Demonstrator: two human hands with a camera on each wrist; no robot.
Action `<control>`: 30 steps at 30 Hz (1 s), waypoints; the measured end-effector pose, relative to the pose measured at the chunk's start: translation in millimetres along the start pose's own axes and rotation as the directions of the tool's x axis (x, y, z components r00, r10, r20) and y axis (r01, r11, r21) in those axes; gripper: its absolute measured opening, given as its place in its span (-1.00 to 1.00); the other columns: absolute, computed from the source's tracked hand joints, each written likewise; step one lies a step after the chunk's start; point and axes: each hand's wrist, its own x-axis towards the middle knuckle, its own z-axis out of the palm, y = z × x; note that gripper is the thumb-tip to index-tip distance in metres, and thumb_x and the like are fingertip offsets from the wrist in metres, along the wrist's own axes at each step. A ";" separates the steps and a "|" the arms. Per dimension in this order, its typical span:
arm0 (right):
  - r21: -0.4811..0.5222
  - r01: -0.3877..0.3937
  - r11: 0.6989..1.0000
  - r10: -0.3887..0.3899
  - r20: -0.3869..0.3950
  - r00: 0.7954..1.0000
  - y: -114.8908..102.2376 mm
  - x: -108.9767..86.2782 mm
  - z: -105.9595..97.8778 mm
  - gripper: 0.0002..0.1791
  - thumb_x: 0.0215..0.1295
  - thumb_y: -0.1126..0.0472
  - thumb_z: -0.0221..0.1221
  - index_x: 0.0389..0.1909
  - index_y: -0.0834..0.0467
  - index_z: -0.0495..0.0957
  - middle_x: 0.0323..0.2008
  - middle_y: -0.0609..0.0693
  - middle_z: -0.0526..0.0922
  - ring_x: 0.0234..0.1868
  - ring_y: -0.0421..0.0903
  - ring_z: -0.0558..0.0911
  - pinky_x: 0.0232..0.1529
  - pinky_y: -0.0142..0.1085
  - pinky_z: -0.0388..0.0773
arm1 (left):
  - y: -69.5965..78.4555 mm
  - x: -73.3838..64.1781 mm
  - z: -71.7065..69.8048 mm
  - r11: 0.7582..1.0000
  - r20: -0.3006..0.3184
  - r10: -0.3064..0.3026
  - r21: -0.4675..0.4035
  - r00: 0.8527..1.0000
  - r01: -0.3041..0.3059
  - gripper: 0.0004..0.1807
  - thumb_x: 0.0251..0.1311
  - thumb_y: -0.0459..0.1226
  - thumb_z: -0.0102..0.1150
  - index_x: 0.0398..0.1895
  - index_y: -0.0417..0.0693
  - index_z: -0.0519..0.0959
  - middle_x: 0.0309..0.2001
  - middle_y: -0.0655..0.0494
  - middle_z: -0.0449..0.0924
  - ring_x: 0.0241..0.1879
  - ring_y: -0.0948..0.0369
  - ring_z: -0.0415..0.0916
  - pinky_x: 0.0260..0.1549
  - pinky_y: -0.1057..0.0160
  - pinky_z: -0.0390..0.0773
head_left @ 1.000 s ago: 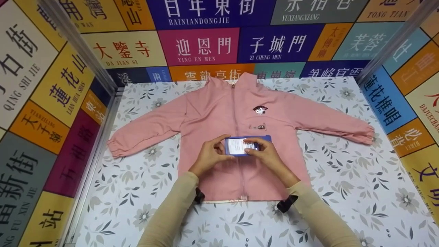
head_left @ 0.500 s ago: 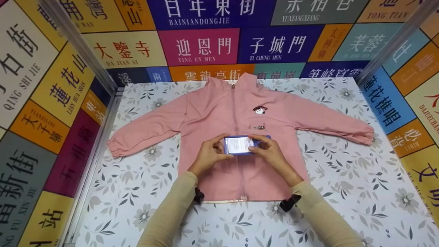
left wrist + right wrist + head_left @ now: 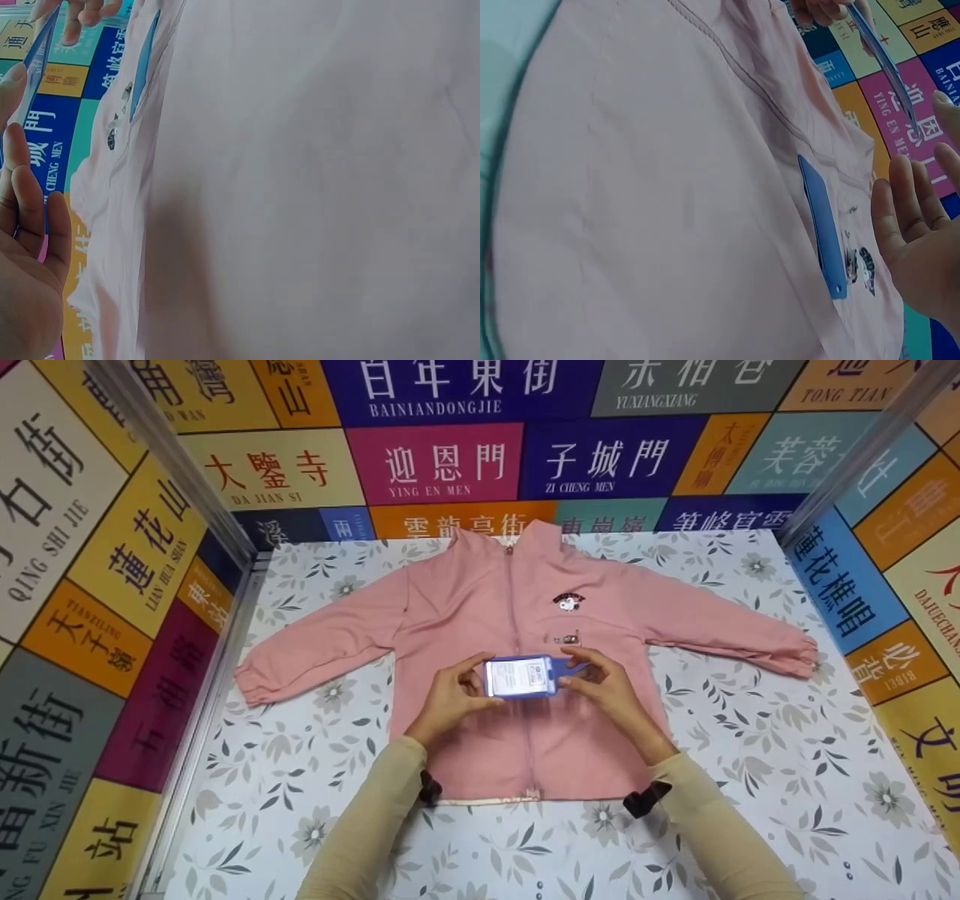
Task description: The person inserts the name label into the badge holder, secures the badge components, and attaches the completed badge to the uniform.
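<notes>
My left hand (image 3: 450,694) pinches the left end of a thin blue-edged card holder (image 3: 517,676) with a white printed card showing. The holder is raised above a pink zip-up jacket (image 3: 457,742). Just off its right end is my right hand (image 3: 600,690); in the right wrist view its fingers (image 3: 905,199) are spread and grip nothing. A second flat blue piece (image 3: 823,229), with a small hole at one end, lies on the jacket in that view. From the head it is partly hidden behind the raised holder and my right hand.
The jacket is spread with both sleeves out on a white leaf-patterned tabletop (image 3: 750,720). A badge (image 3: 568,601) and a small metallic piece (image 3: 571,637) are on its chest. Colourful printed panels (image 3: 435,461) wall in the back and sides.
My right hand has drawn off to the right from the card holder, whose face it covered a second ago. The holder has shifted slightly left with my left hand.
</notes>
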 end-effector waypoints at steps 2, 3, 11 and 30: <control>-0.035 0.009 0.999 -0.009 -0.007 1.000 6.7 2.4 -5.7 -0.40 0.15 0.34 0.37 0.26 0.21 0.51 0.00 0.39 0.54 -0.21 -0.06 0.60 -0.12 -0.47 0.55 | -0.2 -0.1 -1.3 1.000 -0.002 0.003 0.007 1.000 -0.003 -0.18 -0.26 -0.41 0.61 0.25 -0.08 0.54 -0.56 0.08 0.49 -0.57 0.34 0.39 -0.57 0.44 0.44; -0.057 0.016 0.998 -0.016 -0.010 1.000 8.3 3.0 -8.5 -0.40 0.14 0.32 0.38 0.26 0.18 0.51 0.00 0.36 0.55 -0.19 -0.03 0.61 -0.10 -0.46 0.56 | -0.3 -0.2 -1.9 1.000 -0.002 0.004 0.011 1.000 -0.004 -0.18 -0.25 -0.39 0.61 0.25 -0.07 0.54 -0.56 0.08 0.50 -0.57 0.34 0.40 -0.56 0.43 0.45; -0.286 0.061 0.956 -0.062 0.004 0.998 19.7 8.5 -27.5 -0.34 0.06 0.18 0.46 0.25 0.04 0.53 0.03 0.19 0.57 0.00 0.16 0.59 0.09 -0.06 0.56 | -1.0 -2.1 -6.1 0.998 -0.001 -0.003 0.059 1.000 0.003 -0.19 -0.23 -0.31 0.62 0.25 0.07 0.55 -0.54 0.15 0.48 -0.54 0.35 0.39 -0.51 0.44 0.45; -0.666 0.121 0.736 -0.055 0.120 0.991 40.8 21.5 -45.0 -0.15 -0.07 0.00 0.53 0.30 0.12 0.47 0.23 0.12 0.45 0.28 0.15 0.33 0.37 0.12 0.20 | -2.3 -2.8 -7.7 0.999 -0.014 0.003 0.055 1.000 -0.002 -0.19 -0.24 -0.40 0.60 0.25 -0.06 0.54 -0.56 0.06 0.49 -0.55 0.33 0.41 -0.52 0.44 0.48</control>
